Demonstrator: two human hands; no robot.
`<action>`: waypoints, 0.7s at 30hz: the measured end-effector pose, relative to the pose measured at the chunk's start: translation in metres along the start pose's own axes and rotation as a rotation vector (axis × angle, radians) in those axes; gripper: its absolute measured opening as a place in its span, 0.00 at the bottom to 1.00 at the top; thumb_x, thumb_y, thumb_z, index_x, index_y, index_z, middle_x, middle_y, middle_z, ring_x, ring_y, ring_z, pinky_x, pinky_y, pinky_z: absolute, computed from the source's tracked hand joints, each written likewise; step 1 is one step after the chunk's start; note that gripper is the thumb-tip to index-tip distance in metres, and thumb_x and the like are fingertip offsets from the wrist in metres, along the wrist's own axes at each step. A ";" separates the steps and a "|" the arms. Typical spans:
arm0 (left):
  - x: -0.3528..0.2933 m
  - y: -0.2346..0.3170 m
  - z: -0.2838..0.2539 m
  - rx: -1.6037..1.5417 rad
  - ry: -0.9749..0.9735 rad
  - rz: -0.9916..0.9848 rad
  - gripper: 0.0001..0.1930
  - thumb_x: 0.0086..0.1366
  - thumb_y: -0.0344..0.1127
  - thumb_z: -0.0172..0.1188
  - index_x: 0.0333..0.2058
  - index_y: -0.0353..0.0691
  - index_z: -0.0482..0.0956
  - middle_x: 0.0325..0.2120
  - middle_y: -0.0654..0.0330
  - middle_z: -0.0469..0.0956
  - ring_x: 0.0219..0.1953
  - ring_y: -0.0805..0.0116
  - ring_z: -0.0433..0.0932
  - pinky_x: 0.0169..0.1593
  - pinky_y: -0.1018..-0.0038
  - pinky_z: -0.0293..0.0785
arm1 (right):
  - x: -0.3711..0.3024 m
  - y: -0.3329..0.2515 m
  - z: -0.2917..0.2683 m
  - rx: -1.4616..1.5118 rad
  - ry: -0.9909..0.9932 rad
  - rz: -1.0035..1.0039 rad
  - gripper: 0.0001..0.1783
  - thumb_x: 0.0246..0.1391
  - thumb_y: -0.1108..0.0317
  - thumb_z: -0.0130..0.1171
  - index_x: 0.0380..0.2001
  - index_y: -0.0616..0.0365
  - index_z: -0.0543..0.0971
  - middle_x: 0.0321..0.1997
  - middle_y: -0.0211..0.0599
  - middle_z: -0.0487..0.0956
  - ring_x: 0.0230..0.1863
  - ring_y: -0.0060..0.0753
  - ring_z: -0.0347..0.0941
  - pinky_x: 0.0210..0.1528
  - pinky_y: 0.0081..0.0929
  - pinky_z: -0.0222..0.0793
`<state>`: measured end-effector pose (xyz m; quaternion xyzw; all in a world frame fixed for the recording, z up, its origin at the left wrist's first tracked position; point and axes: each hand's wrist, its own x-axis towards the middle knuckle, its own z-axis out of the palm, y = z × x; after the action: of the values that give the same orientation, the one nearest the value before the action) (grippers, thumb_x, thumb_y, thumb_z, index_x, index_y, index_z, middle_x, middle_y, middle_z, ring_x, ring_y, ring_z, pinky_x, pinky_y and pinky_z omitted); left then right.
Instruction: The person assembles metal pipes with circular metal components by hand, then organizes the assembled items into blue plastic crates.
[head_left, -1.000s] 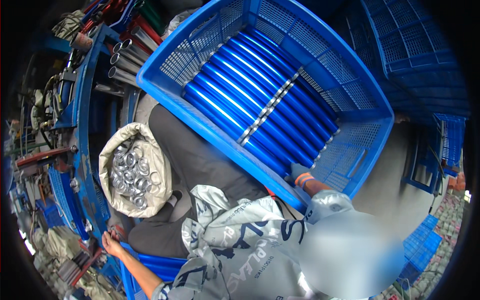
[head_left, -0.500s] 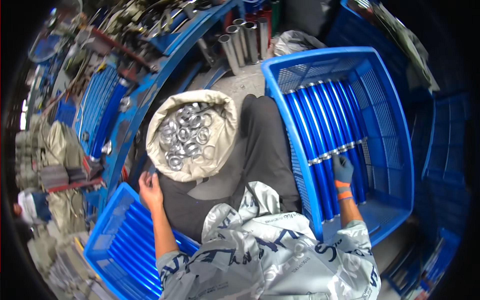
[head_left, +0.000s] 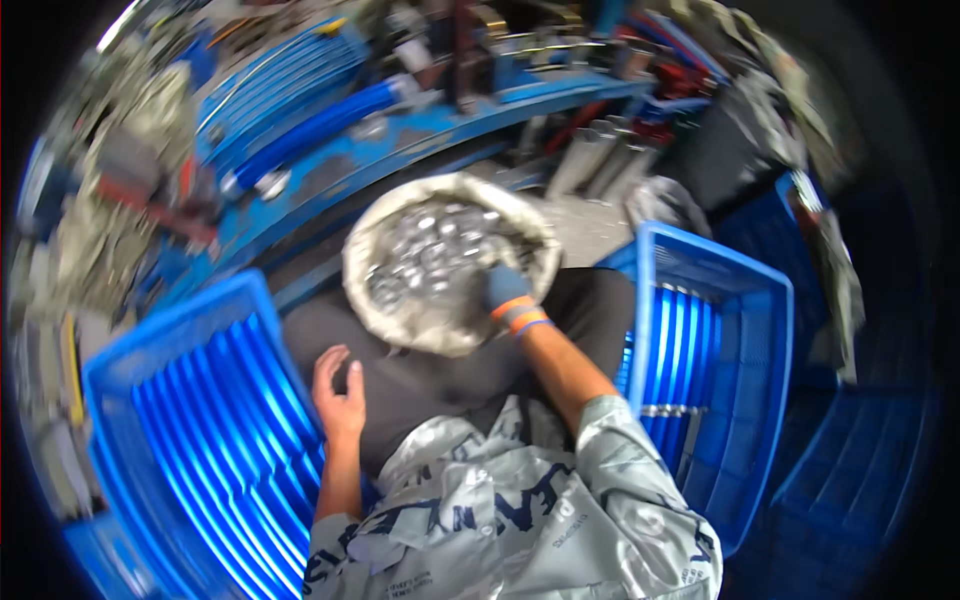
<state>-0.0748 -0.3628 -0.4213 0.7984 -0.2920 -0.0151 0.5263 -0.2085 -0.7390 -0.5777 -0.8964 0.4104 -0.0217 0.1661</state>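
A pale cloth sack (head_left: 362, 305) with a rolled rim stands before my lap, holding many shiny metal rings (head_left: 430, 245). My right hand (head_left: 506, 287), in a dark glove with an orange cuff, reaches into its right side among the rings; the fingers are blurred and partly hidden. Over my left thigh, my bare left hand (head_left: 340, 393) hovers with thumb and fingers apart, holding nothing. It is close to the left blue crate (head_left: 262, 300), where shiny blue tubes (head_left: 215, 400) lie side by side. More blue tubes (head_left: 680, 345), with silvery ends, fill part of the right blue crate (head_left: 785, 330).
A blue metal bench (head_left: 310, 190) curves across the far side, carrying a single blue tube (head_left: 310, 135) and a ribbed blue crate (head_left: 285, 85). Several bare metal pipes (head_left: 600, 160) stand behind the sack on the right. Dark blue crates (head_left: 860, 440) line the far right.
My right hand has left the tubes in the right crate and is now inside the sack. The view has swung left, showing more of the left crate. My left hand stays empty.
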 end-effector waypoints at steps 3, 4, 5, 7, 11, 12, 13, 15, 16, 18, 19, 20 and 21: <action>-0.070 -0.054 -0.135 0.281 0.290 -0.163 0.21 0.72 0.29 0.73 0.61 0.31 0.82 0.60 0.46 0.85 0.62 0.51 0.85 0.67 0.58 0.81 | 0.004 0.003 0.026 -0.166 0.046 -0.303 0.13 0.69 0.61 0.57 0.38 0.53 0.89 0.40 0.52 0.89 0.44 0.60 0.88 0.52 0.58 0.84; -0.086 -0.060 -0.158 0.402 0.325 -0.263 0.24 0.73 0.32 0.73 0.63 0.31 0.81 0.65 0.43 0.82 0.66 0.45 0.82 0.70 0.56 0.78 | 0.019 0.025 0.022 -0.143 -0.075 -0.388 0.15 0.70 0.58 0.59 0.41 0.53 0.91 0.43 0.52 0.91 0.47 0.63 0.89 0.53 0.58 0.85; -0.126 -0.069 -0.205 0.649 0.304 -0.209 0.25 0.74 0.34 0.72 0.65 0.31 0.79 0.67 0.40 0.78 0.68 0.39 0.79 0.72 0.53 0.75 | 0.032 0.006 0.012 -0.132 -0.399 -0.240 0.18 0.69 0.52 0.61 0.46 0.51 0.92 0.52 0.54 0.91 0.51 0.66 0.89 0.53 0.59 0.85; -0.175 -0.073 -0.254 0.873 0.208 -0.262 0.28 0.73 0.39 0.73 0.65 0.29 0.78 0.68 0.38 0.77 0.68 0.34 0.77 0.71 0.49 0.74 | 0.042 0.012 0.026 -0.235 -0.284 -0.294 0.21 0.66 0.44 0.65 0.48 0.45 0.92 0.55 0.53 0.90 0.54 0.64 0.89 0.54 0.58 0.86; -0.290 -0.050 -0.270 1.046 0.022 -0.415 0.35 0.69 0.47 0.76 0.65 0.29 0.77 0.73 0.34 0.71 0.73 0.29 0.70 0.75 0.41 0.68 | 0.034 -0.012 0.040 -0.380 -0.237 -0.313 0.24 0.64 0.41 0.67 0.51 0.44 0.91 0.54 0.54 0.90 0.54 0.65 0.89 0.55 0.59 0.86; -0.294 -0.044 -0.271 1.093 0.009 -0.390 0.35 0.67 0.47 0.77 0.65 0.30 0.77 0.74 0.35 0.70 0.74 0.30 0.70 0.75 0.40 0.68 | 0.032 -0.020 0.042 -0.383 -0.250 -0.278 0.26 0.62 0.40 0.68 0.54 0.44 0.90 0.54 0.55 0.90 0.55 0.67 0.89 0.56 0.61 0.85; -0.295 -0.042 -0.274 1.101 0.030 -0.409 0.35 0.66 0.45 0.76 0.66 0.31 0.77 0.74 0.35 0.70 0.74 0.30 0.70 0.76 0.41 0.67 | 0.032 -0.024 0.040 -0.373 -0.295 -0.293 0.28 0.62 0.40 0.68 0.57 0.44 0.89 0.54 0.56 0.89 0.56 0.67 0.88 0.56 0.61 0.85; -0.314 -0.040 -0.285 1.117 0.095 -0.484 0.34 0.65 0.40 0.75 0.66 0.32 0.76 0.74 0.37 0.71 0.74 0.32 0.70 0.75 0.41 0.68 | 0.018 -0.046 0.031 -0.297 -0.389 -0.340 0.30 0.63 0.42 0.68 0.63 0.43 0.87 0.55 0.59 0.89 0.56 0.67 0.88 0.58 0.62 0.84; -0.313 -0.040 -0.295 1.125 0.111 -0.496 0.34 0.65 0.40 0.75 0.66 0.32 0.76 0.74 0.37 0.71 0.74 0.32 0.70 0.75 0.41 0.68 | 0.016 -0.043 0.028 -0.243 -0.420 -0.344 0.32 0.63 0.43 0.68 0.67 0.43 0.86 0.55 0.60 0.88 0.56 0.67 0.88 0.59 0.62 0.83; -0.278 -0.049 -0.320 1.131 0.218 -0.416 0.36 0.65 0.39 0.75 0.68 0.32 0.75 0.74 0.37 0.71 0.73 0.35 0.71 0.75 0.43 0.67 | 0.044 0.000 0.029 -0.327 -0.384 -0.437 0.35 0.63 0.48 0.71 0.72 0.42 0.82 0.55 0.58 0.89 0.55 0.65 0.87 0.57 0.61 0.83; -0.285 -0.043 -0.343 1.243 0.328 -0.402 0.36 0.65 0.38 0.74 0.68 0.33 0.74 0.72 0.37 0.72 0.70 0.35 0.74 0.73 0.42 0.68 | 0.034 -0.009 0.034 -0.291 -0.378 -0.499 0.34 0.63 0.48 0.71 0.71 0.42 0.83 0.55 0.58 0.89 0.54 0.65 0.87 0.57 0.62 0.83; -0.288 -0.031 -0.355 1.323 0.384 -0.511 0.37 0.65 0.44 0.75 0.68 0.33 0.76 0.69 0.37 0.76 0.68 0.36 0.77 0.71 0.44 0.71 | 0.027 -0.014 0.031 -0.263 -0.368 -0.554 0.34 0.64 0.49 0.71 0.71 0.42 0.83 0.54 0.57 0.89 0.53 0.65 0.88 0.56 0.62 0.83; -0.307 -0.029 -0.371 1.273 0.357 -0.783 0.40 0.66 0.51 0.74 0.70 0.34 0.75 0.68 0.38 0.78 0.67 0.36 0.78 0.70 0.45 0.74 | 0.026 -0.021 0.030 -0.274 -0.409 -0.526 0.33 0.64 0.48 0.71 0.70 0.44 0.84 0.54 0.58 0.89 0.53 0.66 0.87 0.55 0.61 0.83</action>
<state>-0.1932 0.1019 -0.3679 0.9830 0.1491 0.0998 -0.0396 -0.1706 -0.7373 -0.6024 -0.9711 0.1233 0.1712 0.1117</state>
